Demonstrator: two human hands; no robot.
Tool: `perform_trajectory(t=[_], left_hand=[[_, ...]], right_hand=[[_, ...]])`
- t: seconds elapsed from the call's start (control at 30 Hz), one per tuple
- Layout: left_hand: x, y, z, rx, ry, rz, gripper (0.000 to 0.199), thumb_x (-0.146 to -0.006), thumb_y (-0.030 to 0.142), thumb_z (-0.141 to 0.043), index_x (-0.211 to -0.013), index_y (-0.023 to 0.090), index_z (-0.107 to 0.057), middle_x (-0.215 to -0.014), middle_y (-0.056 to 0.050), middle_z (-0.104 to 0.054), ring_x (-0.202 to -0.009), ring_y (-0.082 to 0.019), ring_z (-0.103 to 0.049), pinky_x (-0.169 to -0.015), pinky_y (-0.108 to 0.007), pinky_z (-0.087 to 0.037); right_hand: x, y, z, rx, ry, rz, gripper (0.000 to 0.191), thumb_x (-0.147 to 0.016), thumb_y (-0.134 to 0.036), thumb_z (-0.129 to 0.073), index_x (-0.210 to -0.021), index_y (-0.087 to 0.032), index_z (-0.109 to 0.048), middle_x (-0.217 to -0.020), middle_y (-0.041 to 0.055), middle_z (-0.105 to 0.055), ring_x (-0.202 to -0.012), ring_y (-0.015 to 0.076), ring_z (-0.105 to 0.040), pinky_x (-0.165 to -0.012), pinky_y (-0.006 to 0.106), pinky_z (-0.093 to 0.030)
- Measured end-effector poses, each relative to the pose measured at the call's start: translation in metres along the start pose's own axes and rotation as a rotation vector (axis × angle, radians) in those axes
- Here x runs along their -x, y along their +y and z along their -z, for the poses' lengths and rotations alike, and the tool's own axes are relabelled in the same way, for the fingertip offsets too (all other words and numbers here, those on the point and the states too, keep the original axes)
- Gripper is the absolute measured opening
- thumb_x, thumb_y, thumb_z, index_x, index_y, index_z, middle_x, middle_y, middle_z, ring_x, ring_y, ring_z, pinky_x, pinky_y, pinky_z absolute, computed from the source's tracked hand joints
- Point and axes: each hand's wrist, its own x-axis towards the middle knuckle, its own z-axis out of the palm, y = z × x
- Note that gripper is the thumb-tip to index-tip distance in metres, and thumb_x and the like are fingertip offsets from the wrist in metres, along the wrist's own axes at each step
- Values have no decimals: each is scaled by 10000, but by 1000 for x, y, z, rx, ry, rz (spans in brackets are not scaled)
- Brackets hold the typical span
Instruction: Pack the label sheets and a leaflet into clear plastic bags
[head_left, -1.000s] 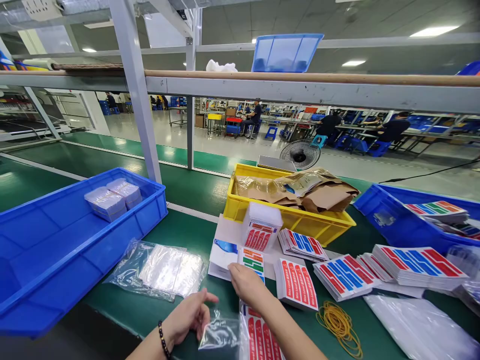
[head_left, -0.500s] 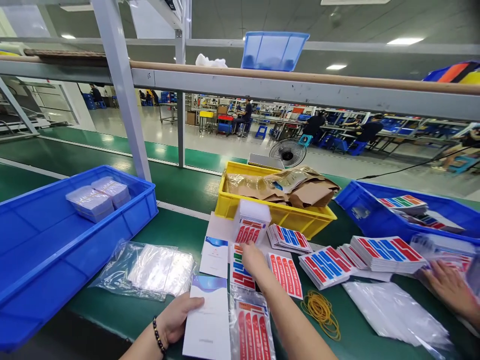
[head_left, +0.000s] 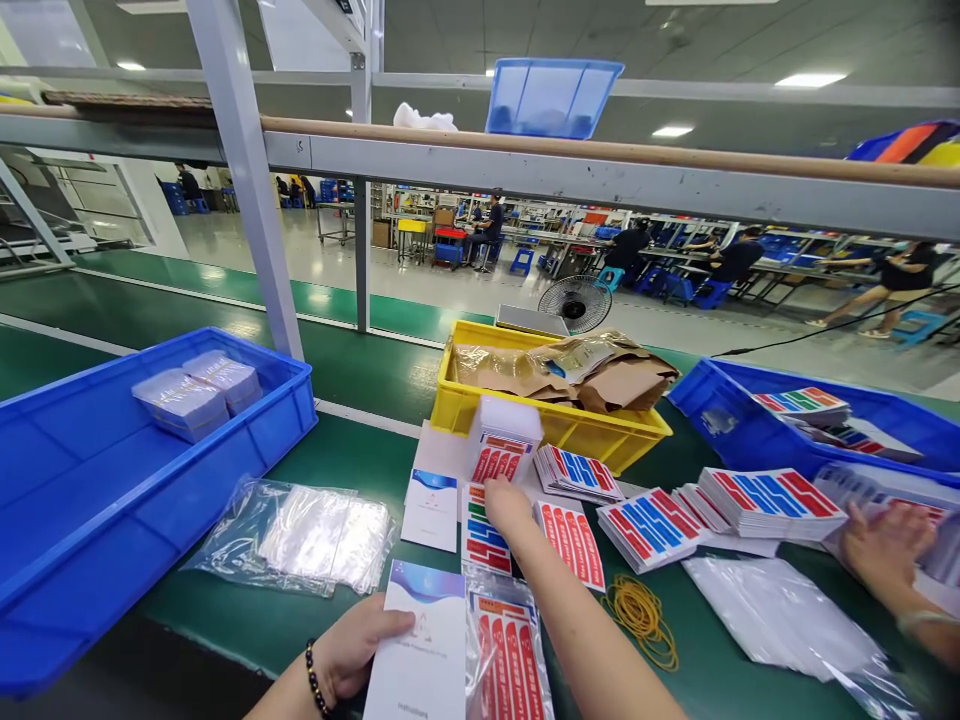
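My left hand (head_left: 358,640), with a beaded bracelet at its wrist, grips a white instruction booklet (head_left: 420,650) with a blue top, thumb on its face. Against the booklet's right edge lies a clear bag with red sticker sheets (head_left: 514,660). Farther in, my right hand (head_left: 510,508) is closed at the foot of a standing stack of sticker sheets (head_left: 502,455), above a multicoloured striped sheet (head_left: 480,552). Its fingertips are hidden. Another booklet (head_left: 430,510) lies left of that sheet, and red label sheets (head_left: 570,545) lie right of my wrist.
Blue bins stand left (head_left: 277,440) and right (head_left: 720,430), a yellow bin (head_left: 600,440) at the back. Around are clear bags (head_left: 322,540), striped card stacks (head_left: 776,500), rubber bands (head_left: 641,620) and plastic sleeves (head_left: 787,610). A co-worker's hand (head_left: 889,550) is at far right.
The booklet in my left hand has tilted up slightly, showing more of its printing. My right hand has barely moved. The co-worker's hand has moved over the bagged sheets at right.
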Motion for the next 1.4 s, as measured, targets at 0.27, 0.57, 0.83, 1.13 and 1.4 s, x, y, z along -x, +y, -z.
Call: perform_trajectory(t=[0.27, 0.57, 0.83, 1.13, 1.4], left_hand=[[0, -2, -4, -55, -15, 6, 431, -648, 297, -719, -995, 52, -645, -945, -196, -614, -814, -229, -619, -806, -343, -440], [2, -5, -4, -50, -10, 0, 430, -653, 295, -717, -1000, 53, -646, -953, -200, -612, -818, -232, -620, -794, -327, -447], [0, 0, -7, -27, 42, 26, 435, -607, 278, -753, -960, 46, -648, -932, -194, -620, -818, -235, -621, -785, -334, -455], [-3, -3, -7, -10, 75, 44, 447, -577, 250, -769, -950, 36, -647, -975, -211, -608, -831, -257, -618, -816, -379, -438], [-19, -8, -25, 229, -169, 99, 647, -816, 545, -469, -1189, 21, -537, -1183, -202, -509, -1095, -285, -500, -1017, -430, -271]], right_hand=[[-5, 4, -6, 37, 45, -1, 267, -886, -164, -401, -1112, -83, -518, -1085, 122, -507, -957, 193, -524, -814, 377, -429], [-2, 6, -7, 4, 80, -27, 293, -878, -171, -393, -1142, -83, -485, -1063, 132, -511, -930, 200, -527, -778, 363, -422], [8, 26, 9, -89, 186, 73, 185, -820, -195, -463, -857, -114, -625, -878, 87, -591, -913, 195, -506, -757, 308, -378], [39, 43, 52, -336, 246, 118, 257, -859, -238, -413, -883, -138, -649, -913, 92, -618, -832, 203, -536, -704, 289, -352], [106, 29, 47, -859, -63, 479, 298, -817, -315, -435, -847, -109, -648, -803, 47, -621, -705, 130, -548, -619, 212, -403]])
